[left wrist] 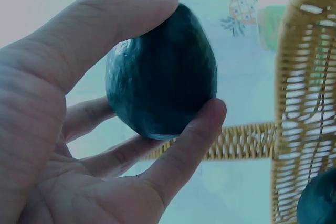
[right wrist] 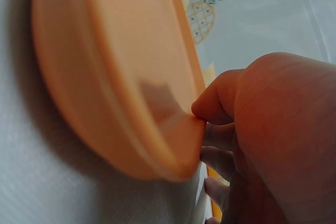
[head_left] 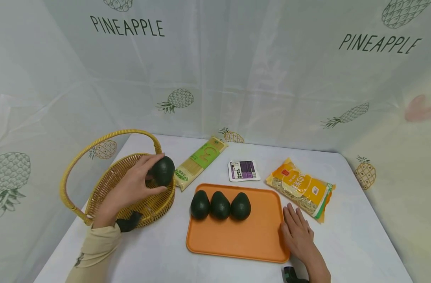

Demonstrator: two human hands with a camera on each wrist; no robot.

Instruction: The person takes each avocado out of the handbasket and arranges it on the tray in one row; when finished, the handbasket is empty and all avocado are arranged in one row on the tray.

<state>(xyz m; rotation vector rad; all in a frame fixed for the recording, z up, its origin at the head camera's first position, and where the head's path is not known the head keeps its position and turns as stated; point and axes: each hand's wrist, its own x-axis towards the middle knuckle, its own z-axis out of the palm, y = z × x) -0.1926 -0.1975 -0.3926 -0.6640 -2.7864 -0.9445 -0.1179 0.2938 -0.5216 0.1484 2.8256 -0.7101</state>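
Cloth (head_left: 236,70) printed with pineapples hangs behind the white table (head_left: 155,255). On the table, the basket (head_left: 170,202) stands to the left, its arched handle up, and the tray (head_left: 236,241) lies in the middle. Just beyond the tray's right side is the yellow bag (head_left: 302,186); the noodle pack (head_left: 201,162) lies slantwise beside the basket, with the pouch (head_left: 244,170) between the two packets. The right hand (head_left: 297,232) lies along the tray's right edge, fingers straight, thumb touching the rim. The left hand (head_left: 135,181) grips the held avocado (head_left: 164,171) between thumb and fingertips, at the basket's far right rim, near the handle's foot. Three avocados (head_left: 220,205) sit side by side on the tray, toward its far left corner.

As I judge it, a push from the right hand could shift the tray and set the row rolling. The held avocado, smooth and rounded, could slip if the fingertips loosen, or knock the handle if carried too low.

The cloth reads "PINEAPPLE" twice. The bag carries pale characters on orange, its brand too small to make out; the noodle pack's green label and the pouch's purple-and-black one are likewise unreadable.
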